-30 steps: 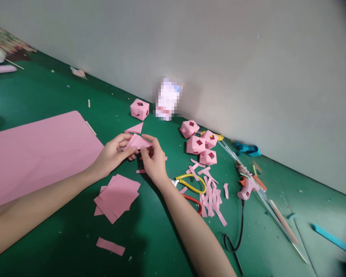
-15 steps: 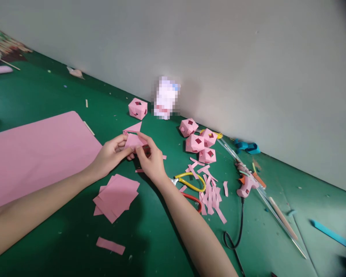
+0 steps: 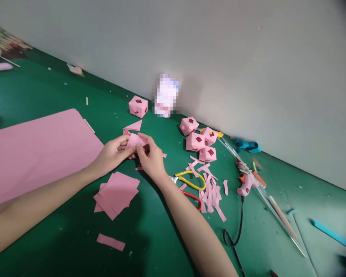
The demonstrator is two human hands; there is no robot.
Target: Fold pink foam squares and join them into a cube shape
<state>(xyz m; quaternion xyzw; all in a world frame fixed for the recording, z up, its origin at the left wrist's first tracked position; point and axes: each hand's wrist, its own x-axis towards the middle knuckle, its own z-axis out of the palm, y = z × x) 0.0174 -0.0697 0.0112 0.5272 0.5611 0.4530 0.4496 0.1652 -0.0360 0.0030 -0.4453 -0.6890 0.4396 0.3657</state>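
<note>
A small piece of pink paper (image 3: 134,141) is pinched between my two hands above the green table. My left hand (image 3: 117,149) grips its left side, fingers curled beneath it. On the other side, my right hand (image 3: 152,155) has thumb and fingers closed on the right edge. Just beyond the hands lies a folded pink paper triangle (image 3: 135,125). Nearer to me is a stack of pink paper squares (image 3: 117,195). Scissors (image 3: 192,181) with one yellow and one red handle lie by my right forearm, their blades partly hidden behind it.
Several pink paper polyhedra (image 3: 195,141) stand near the wall. Pink paper strips (image 3: 210,194) are scattered by the scissors. A glue gun (image 3: 248,184) with a black cord lies at the right. A large pink sheet (image 3: 40,157) covers the left side. A blurred upright card (image 3: 166,95) leans on the wall.
The paper between my hands has shifted slightly and now shows a more pointed top. Both hands stay in nearly the same place, still holding it.
</note>
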